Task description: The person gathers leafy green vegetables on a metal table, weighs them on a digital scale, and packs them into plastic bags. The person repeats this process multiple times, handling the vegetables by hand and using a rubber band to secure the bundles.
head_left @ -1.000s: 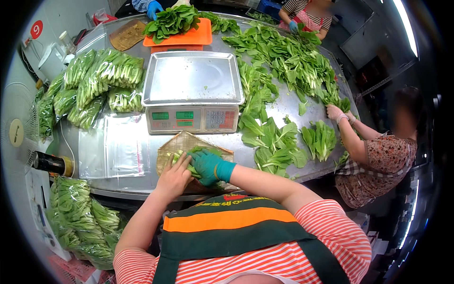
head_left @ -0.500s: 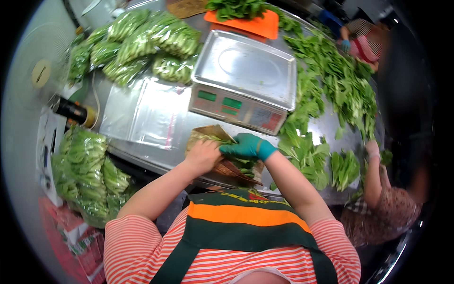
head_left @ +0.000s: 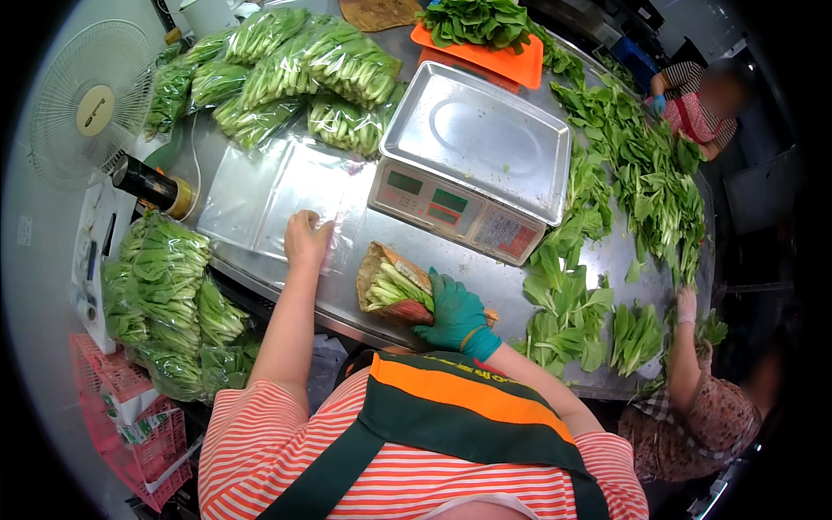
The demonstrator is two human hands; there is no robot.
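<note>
My right hand (head_left: pixel 457 316), in a teal glove, grips a brown wrap (head_left: pixel 407 310) curled around a bundle of leafy greens (head_left: pixel 392 288). The pale stems show at the wrap's left end, and the bundle rests near the table's front edge. To the left, my bare left hand (head_left: pixel 307 238) lies over the right edge of a stack of clear plastic bags (head_left: pixel 284 195). Its fingers are bent, with the thumb apart from them, and nothing shows in its hold. Beyond both hands stands a scale with a steel pan (head_left: pixel 472 130).
Bagged greens (head_left: pixel 303 69) are piled at the back left; more bagged greens (head_left: pixel 169 303) sit lower left, near a fan (head_left: pixel 94 111) and a pink crate (head_left: pixel 143 433). Loose greens (head_left: pixel 646 165) cover the table's right side, where two people work. An orange scale (head_left: pixel 520 59) holds greens.
My left hand has left the wrapped bundle and moved left to the plastic bags. My right hand stays on the bundle, whose stems now face left. The head view has shifted slightly.
</note>
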